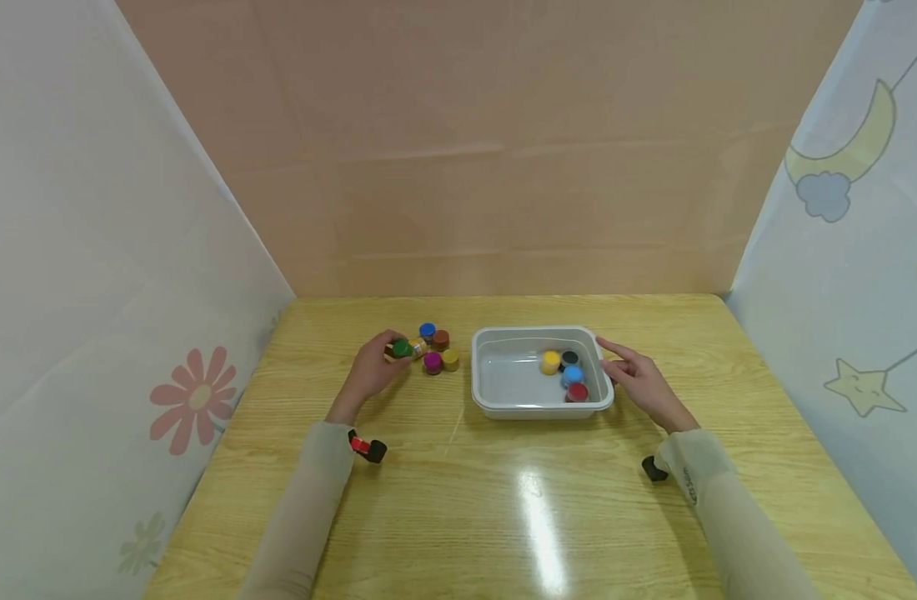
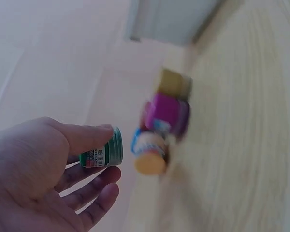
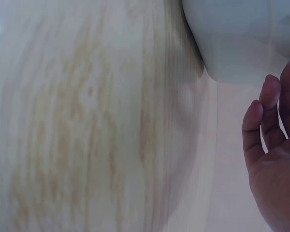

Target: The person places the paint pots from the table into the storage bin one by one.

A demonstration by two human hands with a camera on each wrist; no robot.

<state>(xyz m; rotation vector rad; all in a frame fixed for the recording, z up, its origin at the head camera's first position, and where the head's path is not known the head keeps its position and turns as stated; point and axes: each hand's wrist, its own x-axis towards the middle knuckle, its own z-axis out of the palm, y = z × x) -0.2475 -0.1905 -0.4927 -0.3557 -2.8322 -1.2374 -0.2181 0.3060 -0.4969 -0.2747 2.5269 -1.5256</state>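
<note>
My left hand [image 1: 373, 367] pinches a small green-lidded paint jar [image 1: 402, 348] between thumb and fingers. The left wrist view shows printed writing on that jar [image 2: 102, 151]. Just right of it lie an orange-yellow jar [image 1: 418, 347], a blue-lidded jar [image 1: 427, 331], a brown-lidded jar [image 1: 441, 339], a purple-lidded jar [image 1: 432, 362] and a mustard-lidded jar [image 1: 450, 359]. At the right end of a white plastic tray [image 1: 496, 412] is my right hand [image 1: 642, 383], its fingers fairly straight against the rim. In the right wrist view the tray wall [image 3: 237, 53] hides part of the contact.
Inside the tray's right half stand a yellow jar [image 1: 550, 362], a black jar [image 1: 569, 360], a light-blue jar [image 1: 572, 377] and a red jar [image 1: 576, 392]. The wooden table [image 1: 443, 517] is bounded by a brown back panel [image 1: 503, 167] and pale printed side panels.
</note>
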